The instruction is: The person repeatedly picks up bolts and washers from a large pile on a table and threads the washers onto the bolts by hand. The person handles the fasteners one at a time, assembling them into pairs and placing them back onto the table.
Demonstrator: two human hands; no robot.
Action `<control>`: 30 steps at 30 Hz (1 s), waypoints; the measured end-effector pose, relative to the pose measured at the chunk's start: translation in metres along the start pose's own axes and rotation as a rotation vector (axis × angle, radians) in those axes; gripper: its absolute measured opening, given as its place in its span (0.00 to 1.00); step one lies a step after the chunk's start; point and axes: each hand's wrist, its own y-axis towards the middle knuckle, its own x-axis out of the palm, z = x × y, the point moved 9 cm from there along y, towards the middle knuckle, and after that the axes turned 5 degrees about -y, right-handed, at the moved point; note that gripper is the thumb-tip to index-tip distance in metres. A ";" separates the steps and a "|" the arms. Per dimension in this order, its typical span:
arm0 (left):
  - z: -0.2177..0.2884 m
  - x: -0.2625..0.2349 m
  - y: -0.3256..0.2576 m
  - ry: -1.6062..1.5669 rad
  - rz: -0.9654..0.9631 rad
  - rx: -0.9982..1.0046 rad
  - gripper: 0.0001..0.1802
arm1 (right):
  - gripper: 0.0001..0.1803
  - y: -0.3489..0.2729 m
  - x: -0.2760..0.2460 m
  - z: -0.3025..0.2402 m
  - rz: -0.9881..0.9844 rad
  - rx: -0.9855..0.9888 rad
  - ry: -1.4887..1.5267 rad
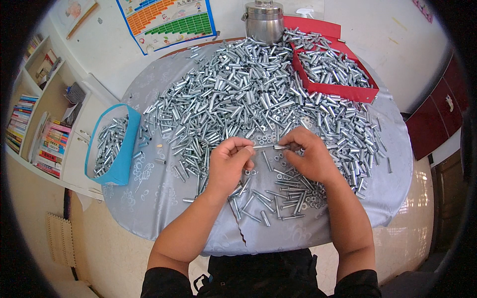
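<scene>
Above the near middle of the table, my left hand (pixel 229 163) pinches one end of a thin metal bolt (pixel 263 146). My right hand (pixel 312 155) has its thumb and fingers closed on a short silver sleeve (pixel 280 147) at the bolt's other end. The bolt spans the gap between both hands, lying nearly level. Fingers hide how far it goes into the sleeve. Below the hands lie loose bolts (pixel 262 197), with washers and nuts (pixel 313 201) near my right wrist. Behind them spreads a large heap of silver sleeves and bolts (pixel 243 94).
A blue box (pixel 130 149) of metal parts stands at the left. The red box (pixel 343 93) at the back right is filled with similar pieces. A steel pot (pixel 264 25) sits at the far edge. The round table wears a grey cloth (pixel 149 211).
</scene>
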 end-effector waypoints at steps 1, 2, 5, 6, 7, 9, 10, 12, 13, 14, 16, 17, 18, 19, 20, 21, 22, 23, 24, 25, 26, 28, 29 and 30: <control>0.001 0.001 0.000 0.004 -0.002 -0.004 0.06 | 0.13 0.000 0.000 -0.001 0.002 -0.008 -0.001; 0.001 0.001 -0.001 0.002 -0.002 -0.004 0.06 | 0.13 0.000 0.000 -0.001 0.003 -0.005 0.000; 0.000 0.002 -0.001 -0.007 -0.002 -0.009 0.07 | 0.13 -0.001 0.000 -0.001 0.012 0.002 -0.001; 0.000 0.002 -0.001 -0.012 -0.001 -0.012 0.07 | 0.12 0.000 -0.001 -0.001 0.017 0.004 -0.002; -0.001 0.001 -0.001 -0.016 -0.001 -0.015 0.07 | 0.12 0.000 -0.001 -0.002 0.021 0.006 -0.003; -0.004 0.002 0.001 -0.005 -0.027 -0.012 0.07 | 0.12 0.000 0.001 -0.003 -0.002 0.031 0.026; -0.005 0.002 0.001 0.000 -0.040 -0.010 0.07 | 0.12 0.000 0.002 -0.003 -0.014 0.043 0.042; -0.006 0.002 0.001 -0.006 -0.034 -0.030 0.08 | 0.13 -0.001 0.002 -0.002 0.000 0.039 0.029; -0.007 0.002 0.001 -0.009 -0.033 -0.040 0.08 | 0.13 -0.001 0.002 -0.002 0.008 0.037 0.022; -0.007 0.002 0.001 -0.020 -0.036 -0.044 0.08 | 0.13 -0.001 0.000 -0.002 0.023 0.042 0.027; -0.009 0.002 0.002 -0.042 -0.037 -0.050 0.09 | 0.13 -0.002 -0.002 -0.001 0.050 0.049 0.041; -0.008 0.001 0.002 -0.020 -0.036 -0.038 0.09 | 0.13 -0.001 -0.004 -0.004 0.068 -0.001 0.015; -0.006 0.001 0.001 0.002 -0.033 -0.025 0.10 | 0.13 0.000 -0.006 -0.007 0.084 -0.052 -0.009; -0.005 0.000 0.001 0.025 -0.030 -0.012 0.10 | 0.13 0.001 -0.007 -0.010 0.100 -0.103 -0.033; -0.006 0.000 0.001 0.035 -0.034 -0.018 0.10 | 0.12 0.001 -0.006 -0.010 0.098 -0.099 -0.030; -0.007 0.002 0.001 0.044 -0.042 -0.025 0.10 | 0.12 0.001 -0.006 -0.011 0.097 -0.093 -0.030; -0.008 0.003 0.001 0.054 -0.050 -0.032 0.10 | 0.12 0.001 -0.005 -0.011 0.096 -0.086 -0.029; -0.009 0.005 0.001 0.036 -0.064 -0.039 0.10 | 0.12 0.000 -0.004 -0.009 0.078 -0.040 0.013; -0.010 0.007 0.001 0.018 -0.077 -0.044 0.10 | 0.11 0.000 -0.001 -0.008 0.059 0.005 0.057; -0.011 0.008 0.001 0.001 -0.090 -0.050 0.11 | 0.11 -0.001 0.001 -0.005 0.039 0.050 0.100; -0.013 0.009 0.001 0.003 -0.101 -0.057 0.12 | 0.11 -0.001 0.003 -0.002 0.044 0.072 0.134; -0.014 0.011 0.002 0.009 -0.123 -0.072 0.13 | 0.11 -0.002 0.007 0.007 0.053 0.116 0.203; -0.015 0.012 0.001 0.013 -0.126 -0.077 0.14 | 0.11 -0.003 0.007 0.009 0.071 0.119 0.222; -0.015 0.013 0.000 0.016 -0.126 -0.083 0.15 | 0.11 -0.003 0.008 0.011 0.088 0.121 0.242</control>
